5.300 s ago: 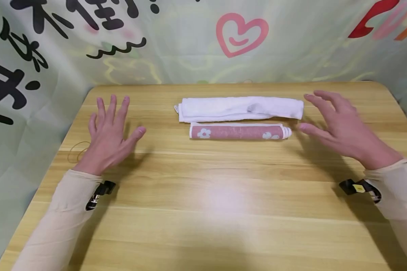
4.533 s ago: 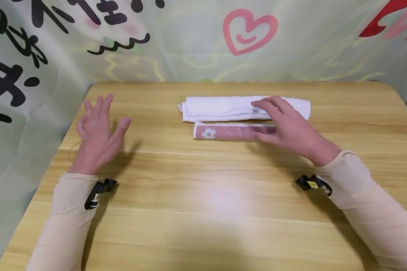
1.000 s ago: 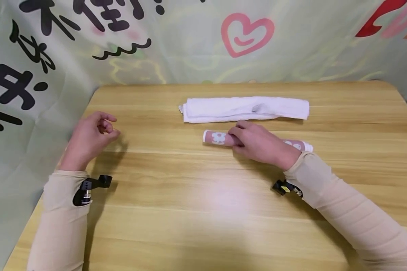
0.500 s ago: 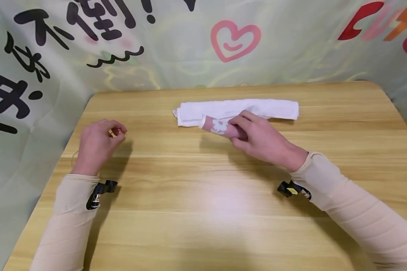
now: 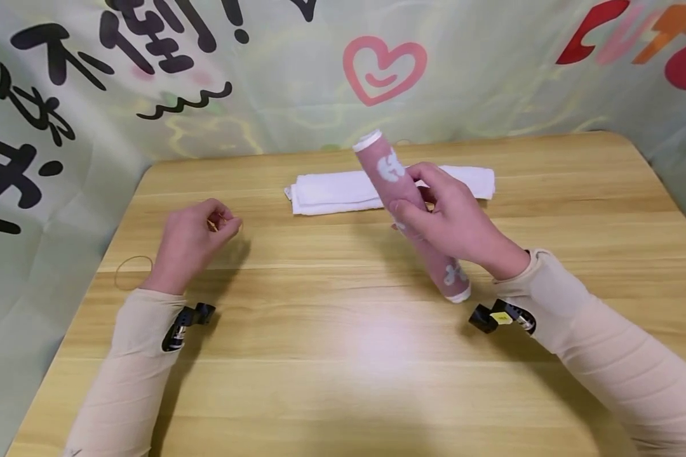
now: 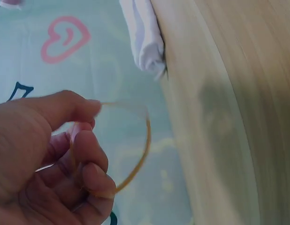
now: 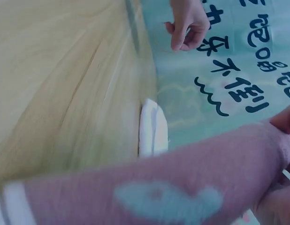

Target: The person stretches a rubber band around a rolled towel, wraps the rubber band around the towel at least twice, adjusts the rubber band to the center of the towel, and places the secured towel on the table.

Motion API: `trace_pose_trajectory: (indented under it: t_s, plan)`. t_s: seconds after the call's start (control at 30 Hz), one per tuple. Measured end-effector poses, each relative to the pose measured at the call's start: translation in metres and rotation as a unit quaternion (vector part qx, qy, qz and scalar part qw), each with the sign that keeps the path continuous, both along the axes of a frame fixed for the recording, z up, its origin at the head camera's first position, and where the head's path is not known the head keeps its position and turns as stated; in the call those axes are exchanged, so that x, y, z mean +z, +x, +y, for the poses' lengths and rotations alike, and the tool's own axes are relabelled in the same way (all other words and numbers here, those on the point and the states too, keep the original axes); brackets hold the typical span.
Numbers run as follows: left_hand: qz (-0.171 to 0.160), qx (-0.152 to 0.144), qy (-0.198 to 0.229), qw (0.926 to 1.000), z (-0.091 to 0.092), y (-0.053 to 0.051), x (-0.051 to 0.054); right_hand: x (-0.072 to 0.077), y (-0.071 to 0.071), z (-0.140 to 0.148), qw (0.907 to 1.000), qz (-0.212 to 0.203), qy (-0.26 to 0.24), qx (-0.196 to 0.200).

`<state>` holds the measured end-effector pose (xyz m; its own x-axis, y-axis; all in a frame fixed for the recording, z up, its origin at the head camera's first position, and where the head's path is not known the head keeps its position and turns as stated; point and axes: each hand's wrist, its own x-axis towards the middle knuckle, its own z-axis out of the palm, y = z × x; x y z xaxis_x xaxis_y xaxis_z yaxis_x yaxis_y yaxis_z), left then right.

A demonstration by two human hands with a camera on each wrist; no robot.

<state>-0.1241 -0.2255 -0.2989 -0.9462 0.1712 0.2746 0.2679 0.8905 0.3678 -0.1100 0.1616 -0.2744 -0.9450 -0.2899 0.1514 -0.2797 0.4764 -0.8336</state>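
Observation:
My right hand (image 5: 463, 219) grips a rolled pink towel (image 5: 380, 168) around its middle, raised over the table and tilted with its upper end toward the back left. White flower shapes and white edges mark the roll, which fills the lower part of the right wrist view. At the left, my left hand (image 5: 197, 238) pinches a thin yellowish rubber band (image 6: 148, 140) between curled fingers and thumb; the loop hangs out past the fingertips in the left wrist view. Behind the pink roll lies a folded white towel (image 5: 331, 192), partly hidden by the roll and right hand.
A second rubber band (image 5: 133, 257) lies on the wooden table (image 5: 320, 317) beside my left wrist. Along the table's back and left stands a pale cloth backdrop (image 5: 297, 82) with black writing and a pink heart.
My right hand has picked the pink roll up off the table and swung it from flat to steeply slanted. The left hand has taken a rubber band and moved rightward. The white towel stays put.

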Motion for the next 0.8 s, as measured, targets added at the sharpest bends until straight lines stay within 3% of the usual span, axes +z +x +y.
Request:
trace_pose_trajectory:
  t_s: [0.13,0.33,0.43,0.5,0.57,0.63,0.8]
  plan:
    - [-0.021,0.004,0.022,0.9995,0.011,-0.003,-0.003,-0.003,-0.003,-0.001,0.9908,-0.089,-0.102,0.003]
    - [-0.057,0.008,0.078,0.9954,0.028,-0.008,-0.004,-0.013,-0.007,-0.002,0.9773,-0.138,-0.160,-0.012]
    - [-0.074,0.001,0.117,0.9903,0.037,-0.010,-0.005,-0.020,-0.009,-0.003,0.9641,-0.173,-0.201,-0.014]
    - [-0.085,-0.008,0.145,0.9857,0.042,-0.011,-0.007,-0.025,-0.011,-0.005,0.9493,-0.201,-0.241,-0.014]
    - [-0.101,-0.019,0.178,0.9788,0.048,-0.013,-0.010,-0.030,-0.011,-0.006,0.9363,-0.222,-0.272,-0.012]
    - [-0.122,-0.028,0.212,0.9692,0.055,-0.016,-0.011,-0.035,-0.012,-0.008,0.9292,-0.231,-0.288,-0.013]
    - [-0.193,-0.040,0.306,0.9314,0.073,-0.022,-0.015,-0.047,-0.013,-0.009,0.9241,-0.243,-0.295,-0.013]
